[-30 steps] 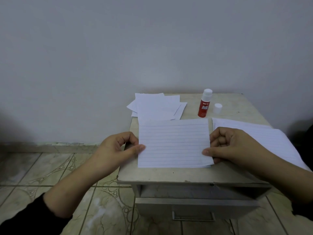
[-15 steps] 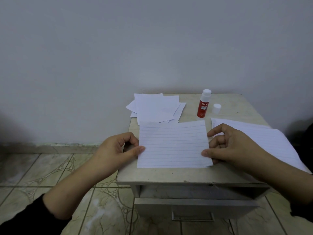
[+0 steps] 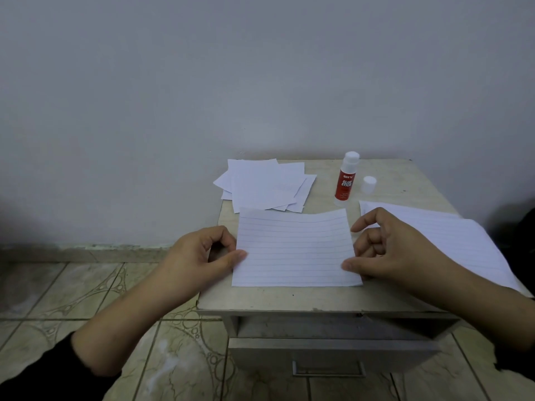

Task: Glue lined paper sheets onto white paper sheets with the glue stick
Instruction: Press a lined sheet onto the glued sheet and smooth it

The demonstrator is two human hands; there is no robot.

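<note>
a white lined paper sheet (image 3: 295, 250) lies on the small beige tabletop (image 3: 318, 298), pinched at both side edges. left hand (image 3: 199, 256) grips the left edge near the lower corner, thumb on top, fingers curled under. right hand (image 3: 388, 253) pinches the right edge near its lower corner with the thumb on top; index finger lifted and extended off the paper, other fingers curled. beyond the left grip, a loose pile of plain white paper sheets (image 3: 266, 185). beyond the right grip, a red and white glue stick (image 3: 346, 179) stands upright, uncapped, its small white cap (image 3: 369, 184) just beside it. under the right wrist, a larger stack of white sheets (image 3: 451, 235). below, a grey drawer (image 3: 333, 354) slightly pulled out.
</note>
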